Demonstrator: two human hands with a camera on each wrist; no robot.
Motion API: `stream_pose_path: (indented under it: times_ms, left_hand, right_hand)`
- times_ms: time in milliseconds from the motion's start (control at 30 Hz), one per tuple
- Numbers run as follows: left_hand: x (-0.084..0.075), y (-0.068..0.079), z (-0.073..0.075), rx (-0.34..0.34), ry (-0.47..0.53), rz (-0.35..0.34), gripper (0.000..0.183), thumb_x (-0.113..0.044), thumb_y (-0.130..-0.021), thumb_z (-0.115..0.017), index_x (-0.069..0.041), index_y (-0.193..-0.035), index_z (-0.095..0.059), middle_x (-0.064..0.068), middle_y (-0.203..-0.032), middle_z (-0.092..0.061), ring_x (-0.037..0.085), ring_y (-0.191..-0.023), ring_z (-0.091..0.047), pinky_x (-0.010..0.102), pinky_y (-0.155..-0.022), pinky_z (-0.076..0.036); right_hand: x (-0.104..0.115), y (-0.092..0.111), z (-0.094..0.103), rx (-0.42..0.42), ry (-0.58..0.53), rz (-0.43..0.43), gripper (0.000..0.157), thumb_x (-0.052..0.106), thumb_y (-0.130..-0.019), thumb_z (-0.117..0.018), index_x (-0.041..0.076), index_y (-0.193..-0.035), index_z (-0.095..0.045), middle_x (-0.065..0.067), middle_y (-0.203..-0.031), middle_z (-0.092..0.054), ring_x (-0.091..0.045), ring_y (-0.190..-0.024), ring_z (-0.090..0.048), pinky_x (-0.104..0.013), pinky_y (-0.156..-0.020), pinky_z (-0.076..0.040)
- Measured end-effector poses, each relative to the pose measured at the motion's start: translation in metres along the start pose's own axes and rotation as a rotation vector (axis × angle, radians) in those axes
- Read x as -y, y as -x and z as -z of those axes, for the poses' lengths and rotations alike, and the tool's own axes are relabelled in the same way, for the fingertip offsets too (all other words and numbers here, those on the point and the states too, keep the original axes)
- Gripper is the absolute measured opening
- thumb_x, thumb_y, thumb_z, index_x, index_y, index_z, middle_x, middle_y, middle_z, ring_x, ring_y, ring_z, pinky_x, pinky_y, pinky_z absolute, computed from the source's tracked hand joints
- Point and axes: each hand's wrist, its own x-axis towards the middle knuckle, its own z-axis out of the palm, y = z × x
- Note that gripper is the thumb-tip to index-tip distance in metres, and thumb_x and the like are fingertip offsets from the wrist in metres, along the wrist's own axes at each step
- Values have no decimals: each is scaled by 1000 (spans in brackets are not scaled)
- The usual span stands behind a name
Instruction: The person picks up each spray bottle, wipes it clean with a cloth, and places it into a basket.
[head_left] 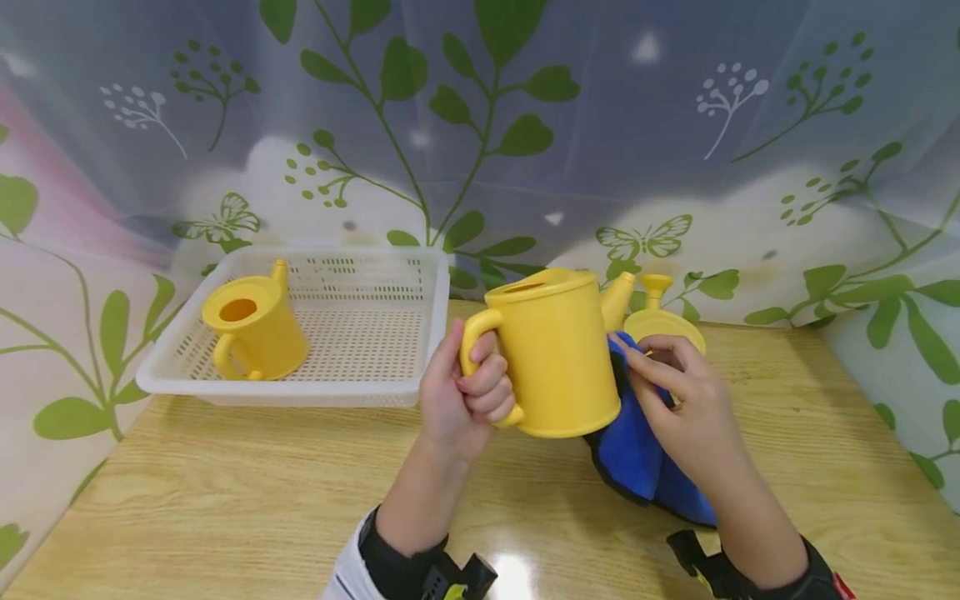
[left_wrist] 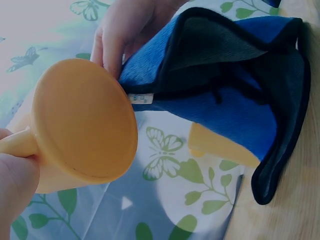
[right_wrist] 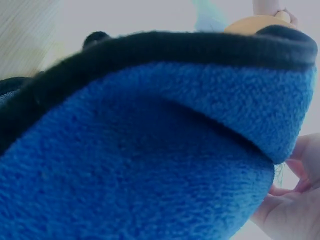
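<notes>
My left hand [head_left: 471, 392] grips the handle of a yellow watering can [head_left: 558, 358], held up above the table with its spout toward the right. In the left wrist view the flat round base of this can [left_wrist: 85, 122] faces the camera. A blue cloth with black edging [head_left: 637, 442] hangs from my right hand [head_left: 693, 400], which pinches it by the upper part beside the can's right side. The cloth [right_wrist: 150, 150] fills most of the right wrist view. Behind the right hand stands another yellow watering can [head_left: 663, 321], partly hidden.
At the back left a white perforated plastic basket [head_left: 375, 387] holds a third yellow watering can [head_left: 258, 329], standing upright. The wooden table [head_left: 262, 492] ends at a curtain printed with leaves and butterflies [head_left: 487, 125], which also hangs along both sides.
</notes>
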Motion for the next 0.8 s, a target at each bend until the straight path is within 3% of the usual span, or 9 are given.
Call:
stream_pose_path:
  times_ms: [233,367,500,633,700,800]
  left_hand:
    - [-10,1,1,-7,15,-56,42,-38,-100,-19,-17,-73,-42,-8,-50,-19,4,-37,-13,17,-34,-4]
    - [-15,1,0,25,-91,-67,41,-38,-101,-17,-18,-73,-40,-7,-50,-19,5,-37,-14,19,-33,-5]
    - [-19,2,-2,9,-346,-76,41,-35,-101,-14,-19,-71,-37,-8,-49,-22,7,-37,-15,23,-32,-6]
    - [-20,4,-5,-102,-630,-23,38,-36,-101,-24,-15,-70,-35,-10,-49,-26,9,-38,-17,28,-33,-9]
    - [-17,5,-6,-151,-785,8,41,-40,-99,-30,-11,-70,-35,-7,-49,-29,10,-40,-20,26,-34,-12]
    - [-12,5,-8,-169,-1015,12,48,-44,-96,-37,-4,-70,-37,2,-51,-32,12,-42,-27,24,-37,-21]
  right_hand:
    - [0,1,2,118,21,31,28,-14,-68,-66,-3,-94,-68,-12,-93,-59,-19,-77,-57,-17,-62,-46]
    - [-3,1,8,223,66,-24,29,-11,-72,-66,1,-98,-68,-10,-94,-58,-18,-76,-55,-26,-56,-47]
    - [-8,-1,18,162,131,-110,30,-8,-76,-64,4,-104,-66,-11,-96,-56,-17,-75,-48,-24,-55,-39]
    - [-12,-3,30,0,150,-178,30,-9,-78,-61,3,-106,-66,-15,-98,-56,-8,-81,-44,-16,-59,-34]
    - [-12,-4,34,-64,159,-182,31,-9,-78,-60,3,-106,-65,-16,-99,-57,-6,-83,-44,-13,-61,-34]
    - [-11,-5,37,-117,185,-169,32,-8,-79,-60,5,-107,-65,-17,-99,-58,-9,-83,-46,-11,-64,-34]
